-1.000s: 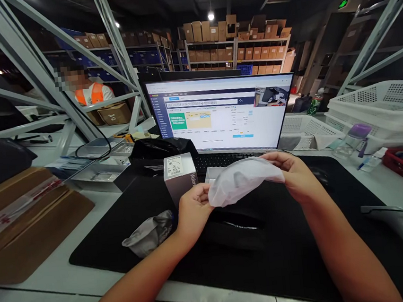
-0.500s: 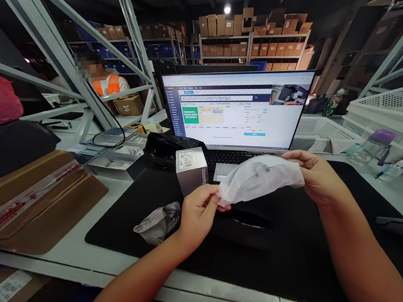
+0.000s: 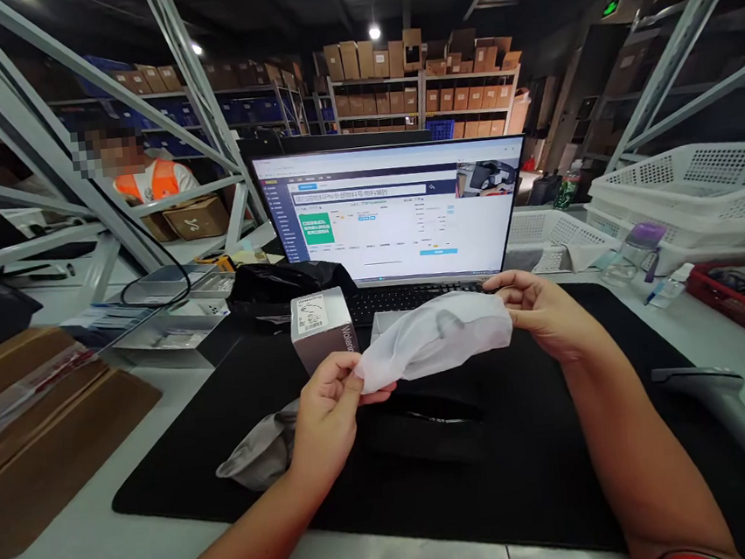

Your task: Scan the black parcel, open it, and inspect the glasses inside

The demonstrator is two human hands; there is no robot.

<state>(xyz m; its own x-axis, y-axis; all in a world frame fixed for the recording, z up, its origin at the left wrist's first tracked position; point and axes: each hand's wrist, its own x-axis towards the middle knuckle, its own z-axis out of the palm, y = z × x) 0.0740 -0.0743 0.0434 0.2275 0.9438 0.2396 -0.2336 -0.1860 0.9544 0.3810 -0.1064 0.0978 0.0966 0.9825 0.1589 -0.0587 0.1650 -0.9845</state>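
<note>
A thin white pouch (image 3: 437, 335) is stretched between my two hands above the black desk mat (image 3: 536, 475). My left hand (image 3: 331, 398) pinches its left end, while the fingers of my right hand (image 3: 540, 312) grip the right end. Something dark shows faintly through the white material; its kind is hidden. Just beyond my left hand stands a small grey box (image 3: 321, 328) with a printed label. A crumpled grey cloth bag (image 3: 257, 453) lies on the mat, partly behind my left wrist. Under the pouch, a glossy black object (image 3: 438, 409) is hard to make out.
A monitor (image 3: 393, 216) and keyboard (image 3: 414, 297) stand behind the pouch. A cardboard box (image 3: 51, 433) is at left, a handheld scanner (image 3: 735, 420) at right. White baskets (image 3: 679, 180) stand at back right. Another person in an orange vest (image 3: 156, 182) is beyond the metal frame.
My view has turned to the right, so the surroundings shift left and more of the scanner shows. Both hands still hold the white pouch, whose dark contents show slightly more clearly.
</note>
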